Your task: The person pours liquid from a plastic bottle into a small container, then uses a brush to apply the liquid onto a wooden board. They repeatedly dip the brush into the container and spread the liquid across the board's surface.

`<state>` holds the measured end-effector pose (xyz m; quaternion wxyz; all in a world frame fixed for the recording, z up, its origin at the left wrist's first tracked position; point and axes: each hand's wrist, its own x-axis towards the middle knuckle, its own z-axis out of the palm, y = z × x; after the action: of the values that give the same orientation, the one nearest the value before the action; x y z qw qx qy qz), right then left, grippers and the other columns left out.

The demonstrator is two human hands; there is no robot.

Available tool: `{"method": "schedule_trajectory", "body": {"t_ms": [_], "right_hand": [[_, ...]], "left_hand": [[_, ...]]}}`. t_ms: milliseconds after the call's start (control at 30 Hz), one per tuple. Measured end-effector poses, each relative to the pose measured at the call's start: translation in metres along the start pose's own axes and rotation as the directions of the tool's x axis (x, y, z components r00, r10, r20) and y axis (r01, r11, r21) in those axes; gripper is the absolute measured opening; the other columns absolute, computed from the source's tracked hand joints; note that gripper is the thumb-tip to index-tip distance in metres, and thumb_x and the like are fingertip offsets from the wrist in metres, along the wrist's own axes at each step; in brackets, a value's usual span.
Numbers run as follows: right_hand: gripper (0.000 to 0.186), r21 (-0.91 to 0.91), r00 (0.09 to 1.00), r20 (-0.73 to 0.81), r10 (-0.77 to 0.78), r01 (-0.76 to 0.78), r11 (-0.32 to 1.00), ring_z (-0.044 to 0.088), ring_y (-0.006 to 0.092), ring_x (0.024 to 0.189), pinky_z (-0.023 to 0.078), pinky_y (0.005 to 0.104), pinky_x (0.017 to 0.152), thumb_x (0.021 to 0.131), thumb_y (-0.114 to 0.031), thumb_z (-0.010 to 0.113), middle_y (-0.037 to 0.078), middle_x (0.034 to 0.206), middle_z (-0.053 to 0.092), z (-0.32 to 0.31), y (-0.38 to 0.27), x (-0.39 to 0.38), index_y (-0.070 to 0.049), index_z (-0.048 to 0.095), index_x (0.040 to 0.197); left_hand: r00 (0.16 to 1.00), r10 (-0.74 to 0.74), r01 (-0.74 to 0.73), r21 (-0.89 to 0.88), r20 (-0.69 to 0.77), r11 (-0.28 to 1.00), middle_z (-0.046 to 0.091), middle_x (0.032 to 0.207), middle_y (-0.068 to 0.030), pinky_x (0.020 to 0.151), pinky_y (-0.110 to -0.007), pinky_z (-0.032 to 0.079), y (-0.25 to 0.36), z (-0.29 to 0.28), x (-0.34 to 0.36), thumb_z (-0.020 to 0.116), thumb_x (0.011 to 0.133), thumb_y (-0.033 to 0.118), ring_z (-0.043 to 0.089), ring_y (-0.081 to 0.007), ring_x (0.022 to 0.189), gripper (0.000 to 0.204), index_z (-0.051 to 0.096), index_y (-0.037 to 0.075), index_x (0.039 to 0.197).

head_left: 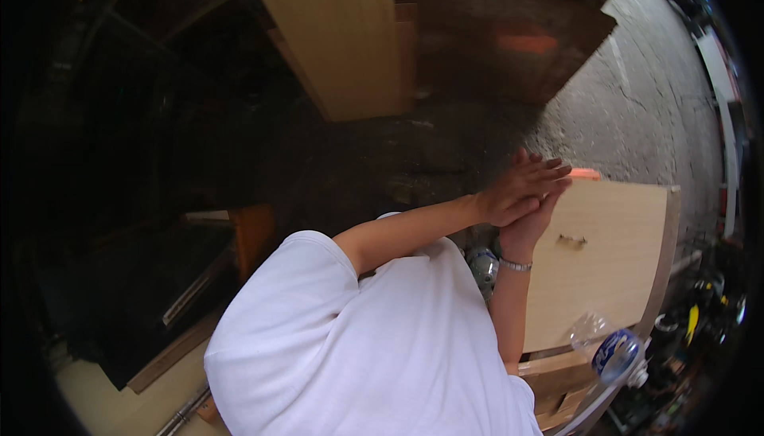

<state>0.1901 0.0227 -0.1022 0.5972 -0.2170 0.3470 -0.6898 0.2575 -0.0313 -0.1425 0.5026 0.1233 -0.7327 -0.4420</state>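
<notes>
My left hand [516,192] lies against my right hand [531,223], with the palms together and the fingers stretched out. No object shows between them. A metal band [516,265] circles my right wrist. Both hands are beside the upper left edge of a pale wooden panel [605,277]. On that panel is a small metal piece [573,239], possibly a handle. An orange strip [585,173] shows at the panel's far edge, just past my fingertips.
A clear plastic bottle with a blue label [617,356] lies by the panel's near right corner. Another clear bottle [483,269] is partly hidden by my right forearm. Tall wooden boards [342,38] stand ahead. Dark boards lean at left. Rough concrete ground [637,94] runs along the right.
</notes>
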Motion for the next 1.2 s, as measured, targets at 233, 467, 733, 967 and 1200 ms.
{"method": "schedule_trajectory", "body": {"t_ms": [233, 467, 733, 967, 1200], "right_hand": [[0.071, -0.746, 0.748, 0.663, 0.028, 0.656, 0.115, 0.033, 0.0364, 0.148, 0.019, 0.0508, 0.121, 0.103, -0.057, 0.028, 0.016, 0.155, 0.043, 0.104, 0.065, 0.042, -0.005, 0.047, 0.149], [0.069, -0.59, 0.586, 0.805, 0.09, 0.777, 0.218, 0.043, 0.0378, 0.142, 0.024, 0.056, 0.118, 0.098, -0.057, 0.036, 0.017, 0.15, 0.05, 0.099, 0.11, 0.088, -0.008, 0.056, 0.143], [0.069, -0.766, 0.866, 0.256, 0.429, -0.089, 0.637, 0.046, 0.0314, 0.139, 0.03, 0.0433, 0.118, 0.107, -0.056, 0.025, 0.018, 0.147, 0.051, 0.092, 0.175, 0.181, -0.004, 0.046, 0.148], [0.072, 0.033, 0.426, 0.408, 0.807, -0.891, 0.453, 0.059, 0.0376, 0.124, 0.05, 0.0466, 0.1, 0.101, -0.06, 0.044, 0.02, 0.141, 0.057, 0.175, 0.222, 0.148, -0.007, 0.04, 0.15], [0.086, -0.573, 0.391, 0.545, 0.742, -0.472, 0.67, 0.026, 0.0311, 0.151, 0.015, 0.0416, 0.124, 0.102, -0.067, 0.023, 0.017, 0.162, 0.03, 0.286, 0.251, 0.095, 0.0, 0.026, 0.157]], "left_hand": [[0.927, -0.376, 0.089, -0.966, -0.009, 0.244, 0.021, 0.166, -0.0146, 0.123, -0.048, 0.016, -0.07, -0.089, -0.039, 0.029, 0.097, 0.072, 0.021, -0.0339, 0.152, 0.088, 0.021, 0.011, 0.16], [0.861, -0.3, -0.219, -0.831, -0.411, 0.511, 0.022, 0.165, -0.0138, 0.124, -0.042, 0.015, -0.047, -0.112, -0.057, 0.022, 0.101, 0.07, 0.02, -0.0255, 0.153, 0.089, 0.018, 0.003, 0.159], [0.717, -0.626, 0.241, -0.735, -0.306, 0.634, 0.036, 0.16, -0.0121, 0.121, -0.042, 0.024, 0.037, -0.233, -0.047, 0.023, 0.102, 0.068, 0.036, -0.026, 0.146, 0.083, 0.037, 0.003, 0.153], [0.693, -0.122, 0.563, 0.428, -0.711, 0.707, 0.037, 0.158, -0.0177, 0.122, -0.044, 0.022, 0.022, -0.255, -0.07, 0.042, 0.106, 0.033, 0.03, -0.0349, 0.149, 0.053, 0.044, 0.004, 0.15], [0.4, 0.207, 0.515, 0.405, -0.893, 0.755, 0.03, 0.163, -0.0158, 0.124, -0.045, 0.016, -0.005, -0.331, -0.167, 0.036, 0.106, 0.043, 0.022, -0.0313, 0.153, 0.064, 0.031, 0.004, 0.156]]}}
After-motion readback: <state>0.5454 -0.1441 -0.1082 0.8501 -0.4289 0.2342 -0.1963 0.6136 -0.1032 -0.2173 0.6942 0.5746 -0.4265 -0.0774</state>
